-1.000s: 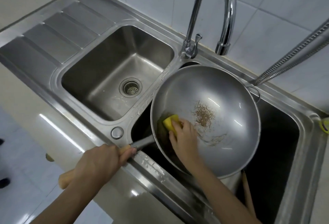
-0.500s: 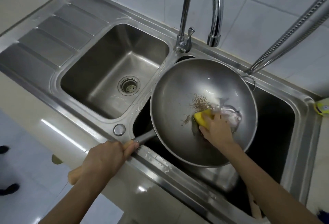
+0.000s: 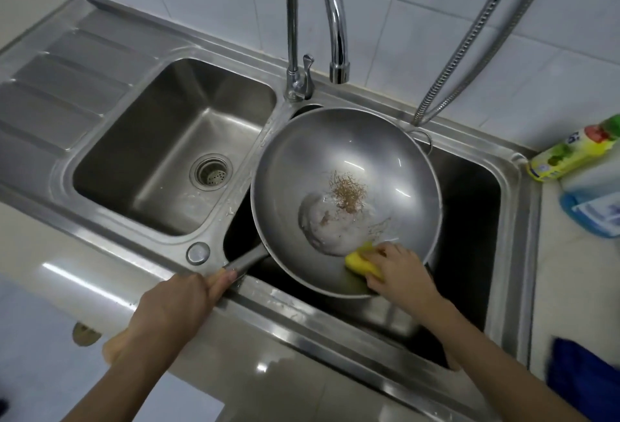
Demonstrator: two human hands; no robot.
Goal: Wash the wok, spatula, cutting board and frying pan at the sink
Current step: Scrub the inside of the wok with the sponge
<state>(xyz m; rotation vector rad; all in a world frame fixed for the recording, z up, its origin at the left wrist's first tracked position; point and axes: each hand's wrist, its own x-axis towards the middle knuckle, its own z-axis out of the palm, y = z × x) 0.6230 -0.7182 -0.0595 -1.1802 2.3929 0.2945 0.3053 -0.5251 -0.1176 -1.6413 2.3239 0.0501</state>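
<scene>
Over the right-hand basin (image 3: 469, 193) of the steel double sink, the wok (image 3: 345, 166) is sitting tilted, its rim overhanging the divider toward the left basin (image 3: 161, 139). Brown burnt residue (image 3: 347, 191) is clinging near the wok's centre, with a soapy whitish smear (image 3: 322, 223) just below it.

Right hand (image 3: 401, 267) is pressing a yellow sponge (image 3: 360, 262) against the wok's near inner wall, fingers curled over the sponge's top. Left hand (image 3: 174, 307) is gripping the wok handle (image 3: 248, 259) at the sink's front edge, fingers wrapped round it, thumb lying along the metal shaft; the pale wooden end of the handle is poking out behind the wrist.

Gooseneck tap (image 3: 315, 19) is standing behind the divider, spout hanging above the wok's far rim, no water visibly running. A ribbed metal hose (image 3: 469, 42) is slanting down from upper right to the sink's back ledge, ending near the wok's small loop handle (image 3: 424, 139).

Left basin is showing a round strainer drain (image 3: 211, 173); the ribbed drainboard (image 3: 60, 79) is lying to its left.

On the counter right of the sink, a yellow-green bottle (image 3: 570, 153) is lying on its side with a blue bottle (image 3: 593, 207) just beside it. Both labels are too blurred to read, so no brand is legible. A dark blue cloth (image 3: 583, 374) is lying near the counter's front right.
</scene>
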